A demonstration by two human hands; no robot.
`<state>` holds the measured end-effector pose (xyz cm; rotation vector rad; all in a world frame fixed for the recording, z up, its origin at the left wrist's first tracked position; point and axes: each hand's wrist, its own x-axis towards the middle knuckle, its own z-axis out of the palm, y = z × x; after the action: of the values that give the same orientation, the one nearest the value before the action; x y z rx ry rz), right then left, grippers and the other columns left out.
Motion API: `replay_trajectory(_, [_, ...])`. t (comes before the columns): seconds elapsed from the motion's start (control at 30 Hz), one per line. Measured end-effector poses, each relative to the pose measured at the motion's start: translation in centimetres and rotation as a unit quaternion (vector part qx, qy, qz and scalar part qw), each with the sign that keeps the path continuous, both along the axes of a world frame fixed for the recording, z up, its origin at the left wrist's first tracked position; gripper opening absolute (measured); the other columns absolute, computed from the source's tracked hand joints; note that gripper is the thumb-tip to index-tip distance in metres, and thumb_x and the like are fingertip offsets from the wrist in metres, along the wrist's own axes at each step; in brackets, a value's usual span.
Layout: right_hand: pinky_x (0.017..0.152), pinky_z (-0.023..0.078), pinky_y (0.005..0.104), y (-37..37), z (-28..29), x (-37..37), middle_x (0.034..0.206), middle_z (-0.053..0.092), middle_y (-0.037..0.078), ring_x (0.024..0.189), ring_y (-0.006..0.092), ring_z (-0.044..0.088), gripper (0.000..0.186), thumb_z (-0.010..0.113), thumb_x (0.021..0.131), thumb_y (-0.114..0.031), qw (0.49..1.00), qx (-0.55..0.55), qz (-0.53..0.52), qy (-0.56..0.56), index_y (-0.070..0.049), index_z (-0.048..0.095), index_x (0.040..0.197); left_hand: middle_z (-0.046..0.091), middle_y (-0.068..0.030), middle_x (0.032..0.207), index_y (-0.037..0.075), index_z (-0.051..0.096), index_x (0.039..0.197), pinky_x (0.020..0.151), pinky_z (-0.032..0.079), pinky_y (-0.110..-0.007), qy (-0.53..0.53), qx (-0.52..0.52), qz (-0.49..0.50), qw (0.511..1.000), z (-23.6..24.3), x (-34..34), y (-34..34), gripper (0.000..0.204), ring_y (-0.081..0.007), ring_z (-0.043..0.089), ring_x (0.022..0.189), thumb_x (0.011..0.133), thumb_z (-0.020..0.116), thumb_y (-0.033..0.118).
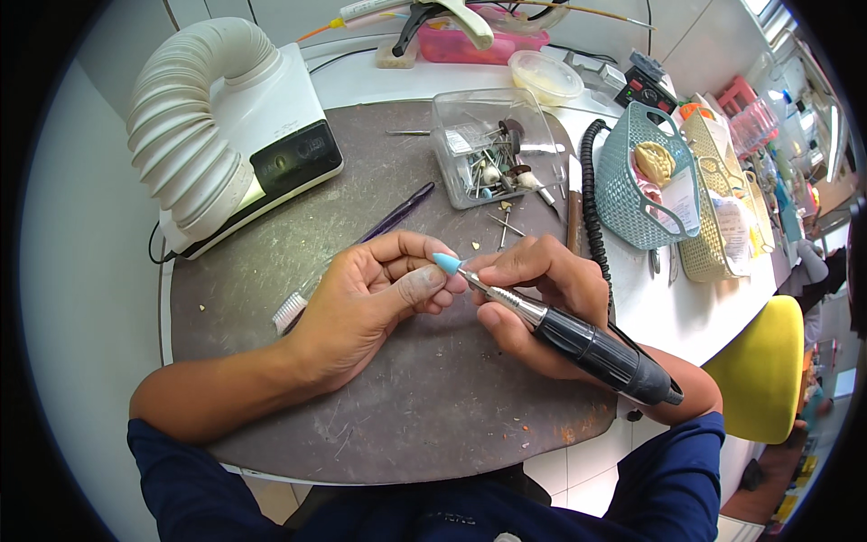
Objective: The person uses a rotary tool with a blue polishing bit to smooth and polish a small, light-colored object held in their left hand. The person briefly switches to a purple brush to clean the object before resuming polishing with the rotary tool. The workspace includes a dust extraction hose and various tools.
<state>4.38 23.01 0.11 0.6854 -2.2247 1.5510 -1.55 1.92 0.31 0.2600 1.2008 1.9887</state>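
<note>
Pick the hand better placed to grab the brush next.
Left hand, probably: it's right beside the brush, while the right hand grips the rotary handpiece. Whether the left holds something is unclear.

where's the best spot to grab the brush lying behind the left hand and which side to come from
Probably the far half of the purple handle, pinched across its width from above, coming from the far right. The brush lies slanted with that slim end exposed; the left hand hides its middle in this view, and the white bristles take up the near end.
</note>
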Motion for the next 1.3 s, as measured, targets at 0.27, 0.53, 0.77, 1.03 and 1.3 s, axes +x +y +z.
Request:
replay_trajectory(0.27, [0.076, 0.058, 0.0311, -0.1, 0.0, -0.2, 0.094, 0.070, 0.018, 0.087, 0.0248, 0.073, 0.024, 0.073, 0.078, -0.002, 1.000, -0.012, 0.002, -0.008, 0.006, 0.063, 0.098, 0.065, -0.0069, 0.099, 0.002, 0.055, 0.115, 0.083, 0.048, -0.025, -0.012, -0.003, 0.003, 1.000, 0.1, -0.1, 0.0, 0.024, -0.0111, 0.060, 0.089, 0.094, 0.064, 0.010])
replay_trajectory(0.53, [0.074, 0.058, 0.0324, 0.0, -0.4, 0.3, 0.092, 0.069, 0.019, 0.083, 0.0258, 0.072, 0.026, 0.074, 0.078, -0.003, 0.997, -0.062, -0.022, -0.033, 0.006, 0.063, 0.098, 0.066, -0.0093, 0.100, 0.000, 0.057, 0.113, 0.083, 0.050, -0.027, -0.038, -0.015, 0.008, 0.999, 0.4, -0.1, 0.0, 0.023, -0.0124, 0.061, 0.088, 0.092, 0.065, 0.006])
replay_trajectory(0.77, [0.071, 0.058, 0.0326, -0.3, -0.6, -0.2, 0.086, 0.069, 0.018, 0.084, 0.0290, 0.073, 0.025, 0.074, 0.078, -0.004, 0.996, -0.084, 0.004, -0.005, 0.006, 0.063, 0.098, 0.067, -0.0101, 0.101, -0.001, 0.058, 0.112, 0.084, 0.052, -0.028, -0.064, -0.018, 0.009, 0.998, 0.2, 0.0, -0.2, 0.023, -0.0142, 0.064, 0.092, 0.091, 0.065, 0.002])
replay_trajectory(1.03, [0.082, 0.058, 0.0428, 0.5, 0.0, -0.3, 0.087, 0.060, 0.016, 0.082, 0.0241, 0.069, 0.026, 0.067, 0.086, -0.005, 0.997, -0.008, 0.075, -0.011, 0.005, 0.053, 0.106, 0.066, -0.0103, 0.101, -0.002, 0.060, 0.112, 0.082, 0.052, -0.027, -0.070, -0.014, 0.003, 0.997, 0.5, -0.3, -0.1, 0.023, -0.0139, 0.065, 0.091, 0.091, 0.065, 0.002])
replay_trajectory(1.3, [0.076, 0.058, 0.0360, 0.0, -0.6, -0.4, 0.086, 0.066, 0.018, 0.084, 0.0279, 0.072, 0.027, 0.073, 0.080, -0.004, 0.998, -0.038, 0.043, 0.006, 0.006, 0.061, 0.101, 0.066, -0.0097, 0.100, -0.002, 0.060, 0.113, 0.082, 0.052, -0.026, -0.054, -0.010, 0.004, 0.998, 0.2, -0.2, -0.1, 0.023, -0.0136, 0.064, 0.091, 0.091, 0.065, 0.003])
